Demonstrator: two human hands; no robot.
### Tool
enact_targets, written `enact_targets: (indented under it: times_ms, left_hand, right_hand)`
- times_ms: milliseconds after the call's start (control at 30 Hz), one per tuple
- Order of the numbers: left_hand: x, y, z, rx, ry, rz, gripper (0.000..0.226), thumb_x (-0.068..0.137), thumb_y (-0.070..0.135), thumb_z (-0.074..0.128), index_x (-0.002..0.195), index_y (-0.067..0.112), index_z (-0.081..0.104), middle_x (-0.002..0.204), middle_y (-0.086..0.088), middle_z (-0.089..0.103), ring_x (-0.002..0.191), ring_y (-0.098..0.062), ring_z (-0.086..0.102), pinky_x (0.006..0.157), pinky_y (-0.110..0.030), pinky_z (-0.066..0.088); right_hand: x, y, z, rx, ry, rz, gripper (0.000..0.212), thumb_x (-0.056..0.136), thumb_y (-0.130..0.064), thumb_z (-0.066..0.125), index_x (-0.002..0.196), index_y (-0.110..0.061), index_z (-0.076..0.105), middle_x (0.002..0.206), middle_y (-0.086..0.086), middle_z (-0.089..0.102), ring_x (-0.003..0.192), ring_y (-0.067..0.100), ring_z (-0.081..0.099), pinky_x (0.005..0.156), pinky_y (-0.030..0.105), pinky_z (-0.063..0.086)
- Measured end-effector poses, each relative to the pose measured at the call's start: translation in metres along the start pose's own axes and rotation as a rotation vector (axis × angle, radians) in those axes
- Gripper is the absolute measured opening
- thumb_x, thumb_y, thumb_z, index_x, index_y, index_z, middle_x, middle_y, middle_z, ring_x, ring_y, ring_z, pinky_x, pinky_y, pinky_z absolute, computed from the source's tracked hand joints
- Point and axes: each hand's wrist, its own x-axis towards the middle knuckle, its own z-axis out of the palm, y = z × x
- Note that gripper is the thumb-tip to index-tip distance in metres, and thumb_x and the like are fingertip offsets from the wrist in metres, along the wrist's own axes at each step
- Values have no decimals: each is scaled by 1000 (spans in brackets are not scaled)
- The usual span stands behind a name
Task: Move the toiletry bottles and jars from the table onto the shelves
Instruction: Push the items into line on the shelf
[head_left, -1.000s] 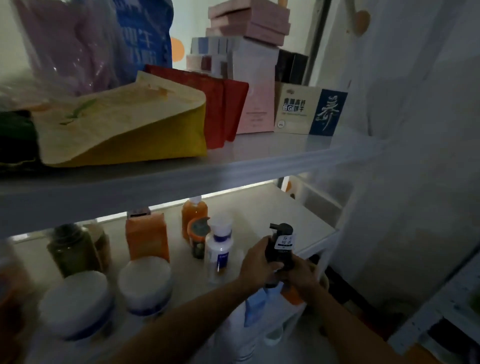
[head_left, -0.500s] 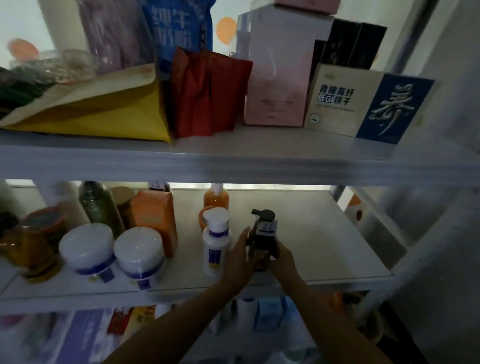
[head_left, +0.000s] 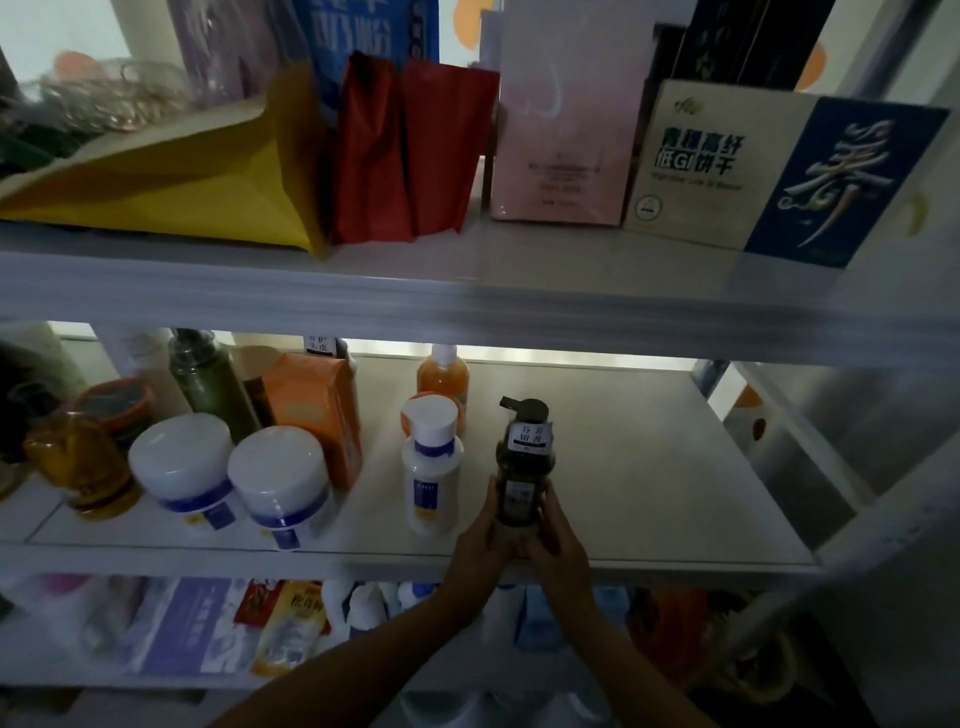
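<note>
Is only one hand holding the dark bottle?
No, both the left hand and the right hand grip the dark bottle near its bottom.

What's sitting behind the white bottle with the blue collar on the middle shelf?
An orange-rimmed jar stands directly behind the white bottle, with an orange bottle farther back. The white bottle covers most of the jar, so its label can't be seen.

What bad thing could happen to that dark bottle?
The dark pump bottle is tall and near the front edge of the shelf, so it might tip off when the left hand and right hand let go. The white bottle stands right beside the left hand; a bump could topple it.
</note>
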Motion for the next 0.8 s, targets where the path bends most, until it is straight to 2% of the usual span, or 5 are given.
enact_targets:
  times_ms: [200,333,433,633,800]
  left_hand:
    - [28,5,4,-13,4,9,54,95,18,52,143,17,28,137,9,43,125,3,43,96,-7,38]
    - [48,17,13,-2,95,-30,48,99,4,42,144,-1,26,147,-14,36,139,-26,33,112,-30,31]
    - [65,20,15,-33,85,-55,51,99,2,41,147,6,23,146,-13,39,136,-26,37,110,-31,33]
    - [98,19,20,-162,176,-141,67,90,64,32,140,19,39,131,-6,55,125,-18,49,109,-38,37]
    - [114,21,22,-229,173,-186,39,102,36,33,135,19,46,133,-8,55,121,-12,50,108,-33,38]
  right_hand:
    - [30,3,-1,-45,-54,-27,64,93,-12,55,147,-19,22,150,3,34,135,21,37,107,27,34]
    - [53,-3,-2,-64,-102,-34,67,94,-14,54,148,-26,17,151,3,33,136,22,37,110,34,35]
    - [72,-8,-4,-99,-138,-31,69,95,-15,52,149,-25,10,152,6,32,136,26,37,111,41,35]
    - [99,-15,1,-120,-140,-23,68,95,-15,51,149,-24,10,151,8,34,135,26,38,109,37,34]
    - [119,-20,-2,-131,-154,39,68,95,-10,47,150,-26,10,149,10,36,135,26,38,108,37,35]
